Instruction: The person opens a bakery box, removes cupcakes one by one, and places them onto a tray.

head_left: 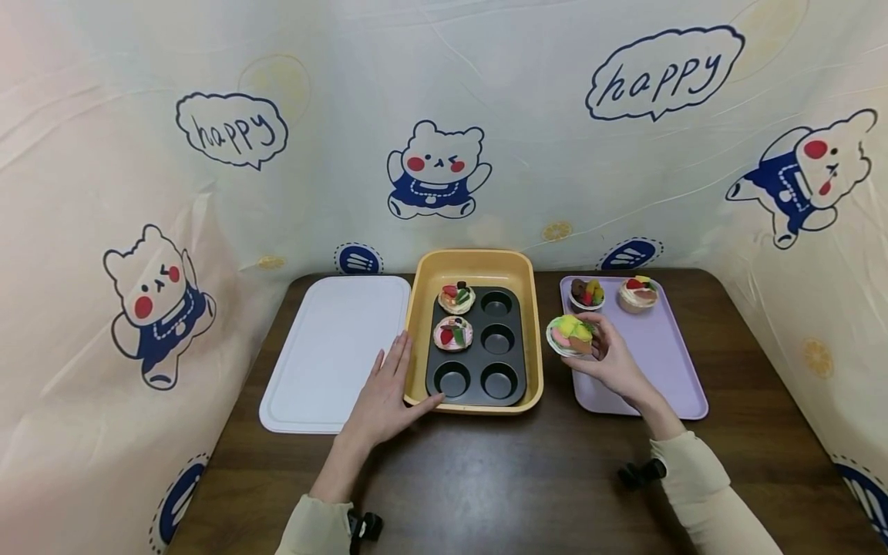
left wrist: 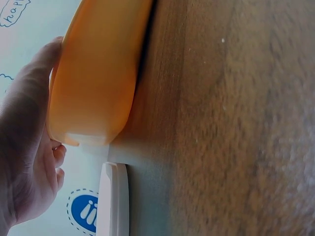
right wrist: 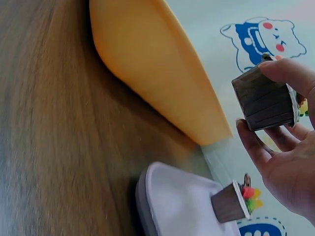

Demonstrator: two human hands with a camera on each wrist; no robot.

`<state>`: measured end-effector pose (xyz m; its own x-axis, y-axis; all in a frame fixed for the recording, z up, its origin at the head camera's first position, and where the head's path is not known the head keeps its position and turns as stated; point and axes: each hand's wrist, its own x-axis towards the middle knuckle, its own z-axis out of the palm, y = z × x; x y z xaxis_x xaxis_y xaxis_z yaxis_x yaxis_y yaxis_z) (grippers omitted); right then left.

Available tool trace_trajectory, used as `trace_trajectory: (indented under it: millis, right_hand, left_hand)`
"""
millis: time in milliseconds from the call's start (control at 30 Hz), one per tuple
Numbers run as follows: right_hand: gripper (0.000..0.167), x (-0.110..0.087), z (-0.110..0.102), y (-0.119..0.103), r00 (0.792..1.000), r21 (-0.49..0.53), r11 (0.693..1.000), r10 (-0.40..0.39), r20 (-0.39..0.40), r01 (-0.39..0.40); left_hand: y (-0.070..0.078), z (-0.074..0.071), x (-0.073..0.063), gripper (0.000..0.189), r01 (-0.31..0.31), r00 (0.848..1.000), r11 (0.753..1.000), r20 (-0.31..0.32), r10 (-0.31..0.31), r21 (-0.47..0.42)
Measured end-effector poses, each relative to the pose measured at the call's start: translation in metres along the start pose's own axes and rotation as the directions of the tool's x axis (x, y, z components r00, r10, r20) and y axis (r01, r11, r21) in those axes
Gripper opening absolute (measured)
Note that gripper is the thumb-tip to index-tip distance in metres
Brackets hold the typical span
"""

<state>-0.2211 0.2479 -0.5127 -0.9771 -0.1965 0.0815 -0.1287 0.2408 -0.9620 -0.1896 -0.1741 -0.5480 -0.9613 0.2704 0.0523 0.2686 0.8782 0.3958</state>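
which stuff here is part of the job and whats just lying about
Seemingly in use:
right hand
held cupcake
left hand
yellow tray
pan
pan cupcakes
purple tray
tray cupcakes

Probably just there:
white tray
backdrop cloth

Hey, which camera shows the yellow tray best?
The head view: it looks down into the yellow tray, showing nearly its whole rim, with the muffin tin inside. Both wrist views show only part of its outside.

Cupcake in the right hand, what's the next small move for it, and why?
Probably shift the cupcake left over the muffin pan: the right hand holds it raised beside the yellow tray, two similar cupcakes sit in the pan, and its other four cups look empty.
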Motion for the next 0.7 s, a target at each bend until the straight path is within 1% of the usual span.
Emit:
trace_trajectory:
  millis: [200,400,700]
  right_hand:
    - [0.074,-0.007,-0.012,0.010,0.998,0.001,0.999,-0.045,-0.052,0.045]
    - [0.074,-0.014,-0.027,0.018,0.994,-0.047,0.999,-0.014,-0.108,0.009]
    - [0.074,-0.019,-0.044,0.033,0.987,-0.031,1.000,-0.003,-0.163,-0.002]
  left_hand:
    - [0.001,0.000,0.001,0.125,0.003,1.000,1.000,0.002,-0.003,0.003]
    - [0.001,0.000,0.001,0.125,0.005,1.000,1.000,0.006,-0.005,0.000]
    - [0.002,-0.001,0.000,0.125,0.010,1.000,1.000,0.009,-0.010,0.006]
